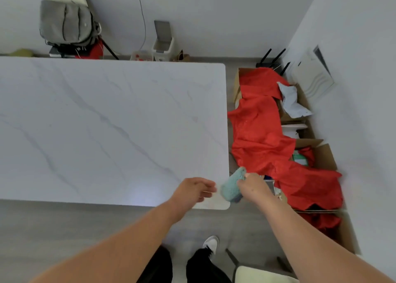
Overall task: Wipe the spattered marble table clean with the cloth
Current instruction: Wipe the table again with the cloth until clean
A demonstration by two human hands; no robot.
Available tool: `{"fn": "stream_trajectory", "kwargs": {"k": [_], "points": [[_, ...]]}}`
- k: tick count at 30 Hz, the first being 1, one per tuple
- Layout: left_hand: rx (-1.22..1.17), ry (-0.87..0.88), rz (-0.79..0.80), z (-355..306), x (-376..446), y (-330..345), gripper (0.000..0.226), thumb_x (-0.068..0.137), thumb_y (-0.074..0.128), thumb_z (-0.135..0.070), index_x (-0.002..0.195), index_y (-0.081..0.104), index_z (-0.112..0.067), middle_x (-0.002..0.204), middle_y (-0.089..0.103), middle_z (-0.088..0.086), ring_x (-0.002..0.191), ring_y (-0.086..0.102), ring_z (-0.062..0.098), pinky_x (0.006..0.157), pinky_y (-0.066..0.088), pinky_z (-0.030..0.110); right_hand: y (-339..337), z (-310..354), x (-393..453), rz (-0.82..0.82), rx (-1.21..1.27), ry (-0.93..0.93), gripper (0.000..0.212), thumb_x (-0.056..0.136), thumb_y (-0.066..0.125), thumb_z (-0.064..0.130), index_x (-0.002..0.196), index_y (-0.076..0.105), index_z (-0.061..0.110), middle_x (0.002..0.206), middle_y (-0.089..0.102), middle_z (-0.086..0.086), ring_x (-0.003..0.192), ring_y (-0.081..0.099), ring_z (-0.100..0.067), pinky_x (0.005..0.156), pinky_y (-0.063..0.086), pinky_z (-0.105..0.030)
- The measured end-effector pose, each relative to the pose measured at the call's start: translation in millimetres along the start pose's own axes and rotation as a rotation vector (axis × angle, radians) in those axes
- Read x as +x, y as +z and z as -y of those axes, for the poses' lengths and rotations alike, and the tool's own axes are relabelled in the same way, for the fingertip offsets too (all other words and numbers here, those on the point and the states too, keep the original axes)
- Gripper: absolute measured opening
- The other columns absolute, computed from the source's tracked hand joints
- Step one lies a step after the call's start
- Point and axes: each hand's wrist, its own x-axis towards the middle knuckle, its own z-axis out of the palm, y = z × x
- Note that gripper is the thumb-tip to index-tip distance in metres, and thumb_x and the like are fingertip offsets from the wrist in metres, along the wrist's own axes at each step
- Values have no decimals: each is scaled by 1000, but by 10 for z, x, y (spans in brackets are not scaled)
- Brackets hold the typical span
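Right grip (252, 187) holds a fluffy pale-teal cloth (232, 186), bunched up, at the table (107, 122) corner. Left grip (196, 189) hovers, loosely curled, empty. No writing is legible.

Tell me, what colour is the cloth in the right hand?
The cloth is light teal, seen in the head view.

Your table (107, 122) is white marble with grey veining. Your cloth (232, 186) is pale teal. Red fabric (263, 132) covers brown boxes (325, 156). The backpack (66, 23) is grey; your shoe (211, 243) white, trousers (205, 267) black.
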Motion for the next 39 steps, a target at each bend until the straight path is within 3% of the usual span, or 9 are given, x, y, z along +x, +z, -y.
{"fn": "stream_trajectory", "kwargs": {"k": [4, 7, 10, 14, 20, 23, 26, 35, 39], "points": [[-53, -203, -278, 377, 159, -293, 30, 99, 46, -9, 111, 73, -7, 93, 80, 4, 85, 70, 19, 75, 49, 29, 106, -168, 185, -166, -528, -268, 29, 100, 48, 25, 125, 61, 22, 127, 59, -5, 118, 58, -29, 84, 50, -40], [-138, -299, -350, 575, 221, -393, 26, 102, 46, -10, 108, 71, -7, 99, 78, 9, 83, 68, 21, 69, 47, 27, 451, -337, 308, -74, -706, -389, 47, 96, 54, 34, 143, 51, 26, 146, 42, -2, 138, 37, -25, 100, 45, -45], [-180, -370, -374, 708, 277, -415, 26, 103, 45, -11, 108, 71, -8, 101, 76, 10, 82, 67, 21, 68, 47, 26, 752, -600, 406, 80, -674, -351, 58, 100, 46, 50, 155, 41, 29, 164, 28, -2, 152, 22, -23, 122, 24, -46], [-107, -391, -364, 899, 441, -424, 27, 100, 47, -8, 107, 73, -12, 106, 75, 6, 86, 69, 19, 71, 50, 26, 967, -758, 507, -11, -595, -474, 52, 106, 38, 39, 156, 41, 25, 167, 29, 2, 154, 19, -18, 125, 19, -36], [307, -283, -293, 970, 834, -350, 35, 95, 54, -14, 125, 68, -28, 103, 67, -2, 71, 58, 13, 65, 47, 26, 1357, -781, 954, 110, -684, -557, 71, 107, 22, 49, 165, -11, 24, 168, -29, 7, 153, -32, -18, 129, -5, -48], [592, -260, -279, 977, 1051, -360, 55, 94, 50, -22, 144, 53, -43, 155, 43, 5, 115, 59, 25, 91, 52, 34, 1417, -720, 1204, 25, -743, -687, 69, 105, 14, 50, 165, -9, 28, 170, -25, 7, 154, -30, -17, 127, -11, -50], [862, -306, -247, 842, 1178, -365, 74, 95, 45, -19, 158, 23, -53, 172, -5, -6, 152, 17, 39, 116, 35, 53, 1353, -450, 1495, 3, -722, -717, 65, 106, 11, 51, 165, -9, 30, 170, -23, 7, 155, -28, -17, 126, -14, -48], [1183, -466, -2, 723, 1323, -601, 100, 89, 39, -6, 155, -14, -59, 168, -29, -9, 132, 52, 39, 116, 29, 65, 1644, -831, 910, 381, -769, -987, 63, 104, 12, 54, 164, -3, 40, 169, -18, 16, 155, -26, -11, 125, -16, -44], [1176, -443, 96, 685, 1432, -741, 100, 87, 38, -6, 152, -14, -62, 168, -29, -7, 136, 49, 40, 111, 39, 63, 1195, -437, 1687, 189, -843, -914, 69, 96, -6, 50, 164, -7, 35, 170, -17, 12, 151, -28, -11, 126, -9, -48]]}}
